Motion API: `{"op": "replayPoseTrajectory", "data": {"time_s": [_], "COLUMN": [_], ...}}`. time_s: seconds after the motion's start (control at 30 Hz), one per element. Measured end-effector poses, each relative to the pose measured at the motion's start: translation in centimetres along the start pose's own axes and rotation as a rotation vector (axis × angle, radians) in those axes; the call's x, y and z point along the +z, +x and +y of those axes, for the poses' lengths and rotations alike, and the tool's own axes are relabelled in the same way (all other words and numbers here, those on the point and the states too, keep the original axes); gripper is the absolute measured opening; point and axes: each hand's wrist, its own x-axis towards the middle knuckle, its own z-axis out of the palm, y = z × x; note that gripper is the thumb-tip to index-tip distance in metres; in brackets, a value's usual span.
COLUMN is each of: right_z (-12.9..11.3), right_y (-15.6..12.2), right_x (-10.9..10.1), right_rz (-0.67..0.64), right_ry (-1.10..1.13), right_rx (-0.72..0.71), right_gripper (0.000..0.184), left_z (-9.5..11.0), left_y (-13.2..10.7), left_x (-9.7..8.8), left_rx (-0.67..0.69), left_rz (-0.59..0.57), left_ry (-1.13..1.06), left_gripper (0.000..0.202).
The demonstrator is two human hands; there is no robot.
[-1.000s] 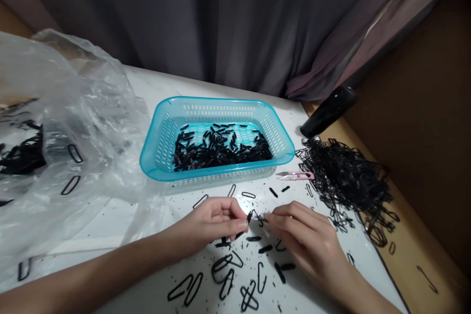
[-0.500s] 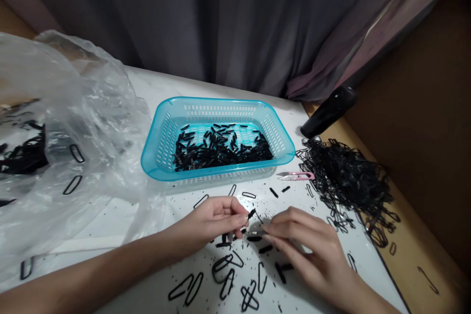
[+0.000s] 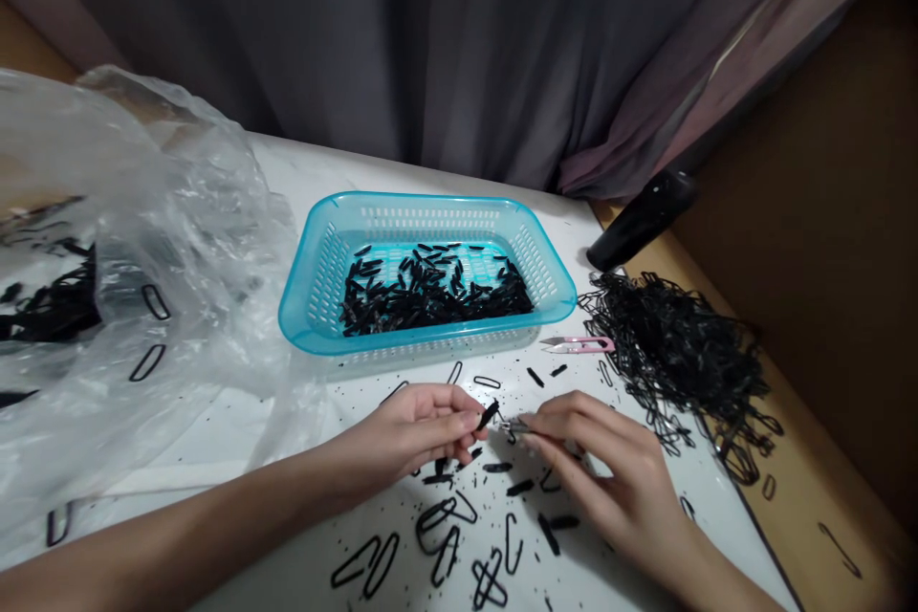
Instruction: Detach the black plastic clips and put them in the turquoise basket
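One diagonal strip [image 3: 489, 415] (tip up-right)

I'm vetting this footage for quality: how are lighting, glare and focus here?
Head view: the curtain is dim, the table brighter; head view: whitish glints on the plastic bag; head view: fine detail between left hand and right hand looks soft.

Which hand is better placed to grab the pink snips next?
Right, I'd judge: the right hand is nearer the pink snips, which lie just beyond it, though it holds a thin silvery tool. The left hand is farther off and pinches a black piece.
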Motion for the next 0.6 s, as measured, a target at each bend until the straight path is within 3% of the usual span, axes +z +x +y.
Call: {"op": "replayPoseTrajectory", "data": {"time_s": [0.47,0.6], "right_z": [-0.08,-0.11], "right_y": [-0.2,-0.23], "right_x": [-0.04,-0.24], "right_rz": [0.027,0.052], "right_ry": [-0.093,-0.059], "right_rx": [-0.038,-0.022], "right_gripper": [0.022,0.022], "left_z": [-0.27,0.44], "left_y": [0.04,-0.3], "left_x": [0.16,0.66], "left_rx": [0.021,0.107], "left_rz": [0.001,0.031], "left_ry": [-0.001,-0.151], "left_gripper": [0.03,0.029]}}
